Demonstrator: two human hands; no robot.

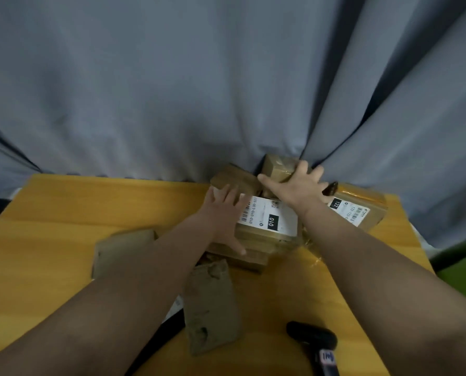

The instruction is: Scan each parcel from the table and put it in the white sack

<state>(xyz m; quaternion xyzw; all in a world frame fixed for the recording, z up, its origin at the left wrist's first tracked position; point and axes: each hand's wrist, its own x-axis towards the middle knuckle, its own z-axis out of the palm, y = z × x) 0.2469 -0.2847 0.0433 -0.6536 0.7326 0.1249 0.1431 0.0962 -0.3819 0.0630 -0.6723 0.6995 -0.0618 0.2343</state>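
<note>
Since the labelled box (270, 223) looks stiff and light, grip its side walls; left hand (222, 213) rests on it, right hand (297, 187) on a smaller box (276, 164), fingers (303, 169) splayed.

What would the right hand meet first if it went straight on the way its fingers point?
The right hand rests on a small brown box. Past that box, the grey curtain comes next, probably close behind, though depth is unclear.
</note>
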